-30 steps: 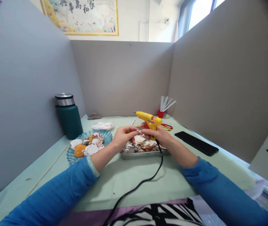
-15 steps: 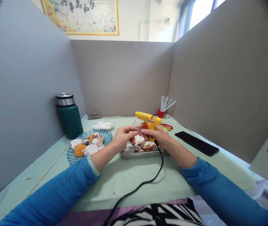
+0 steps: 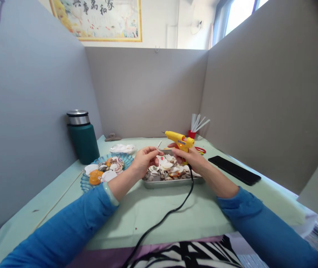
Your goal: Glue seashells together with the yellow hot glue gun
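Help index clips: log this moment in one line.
right hand: holding yellow glue gun; left hand: pinching small item, unclear; metal tray: seashells

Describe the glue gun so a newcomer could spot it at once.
On the pale green tabletop, find the metal tray of shells. Above its right half, the right hand grips the glue gun. It alone is pistol-shaped, with a yellow body and a black cord.
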`<state>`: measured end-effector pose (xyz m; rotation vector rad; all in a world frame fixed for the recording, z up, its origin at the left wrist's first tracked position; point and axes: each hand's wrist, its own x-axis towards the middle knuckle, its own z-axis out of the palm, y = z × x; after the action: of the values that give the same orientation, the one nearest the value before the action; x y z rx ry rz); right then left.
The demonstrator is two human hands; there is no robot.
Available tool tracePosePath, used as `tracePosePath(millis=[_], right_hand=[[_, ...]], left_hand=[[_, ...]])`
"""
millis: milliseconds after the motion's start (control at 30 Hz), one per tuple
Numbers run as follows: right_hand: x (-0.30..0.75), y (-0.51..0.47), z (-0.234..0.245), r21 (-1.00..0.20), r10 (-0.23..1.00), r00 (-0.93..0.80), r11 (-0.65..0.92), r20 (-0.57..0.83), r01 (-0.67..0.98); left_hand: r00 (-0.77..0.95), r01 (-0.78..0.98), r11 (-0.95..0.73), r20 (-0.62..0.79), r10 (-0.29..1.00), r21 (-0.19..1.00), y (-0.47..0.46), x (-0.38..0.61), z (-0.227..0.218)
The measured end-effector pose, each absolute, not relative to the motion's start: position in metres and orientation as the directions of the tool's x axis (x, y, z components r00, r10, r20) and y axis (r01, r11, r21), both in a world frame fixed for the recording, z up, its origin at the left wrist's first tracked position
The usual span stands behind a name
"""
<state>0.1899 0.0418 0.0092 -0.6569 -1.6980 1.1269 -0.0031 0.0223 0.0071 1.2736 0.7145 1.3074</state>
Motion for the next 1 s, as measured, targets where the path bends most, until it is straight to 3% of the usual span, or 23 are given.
tracePosePath(millis=[333,533,1000], right_hand=[[0.207,0.045,0.013,-0.885,0.806,-0.412,0.465,0.425,-0.004],[0.21,0.051,0.008,-0.927,0.84,-0.42,0.376,0.343,-0.005],[0.209,0.055,0.001,-0.927,0.819,-0.485,0.372,0.306,0.042]], left_hand=[[0.288,-0.331,-0.016,0.117,0.95,0.944,0.022,-0.008,0.012],[0.325,-0.36,0.007,0.119,0.938,0.933,0.026,-0.01,0.008],[0.35,-0.429,0.038,0.127,0.928,0.902,0.031,-0.012,0.003]])
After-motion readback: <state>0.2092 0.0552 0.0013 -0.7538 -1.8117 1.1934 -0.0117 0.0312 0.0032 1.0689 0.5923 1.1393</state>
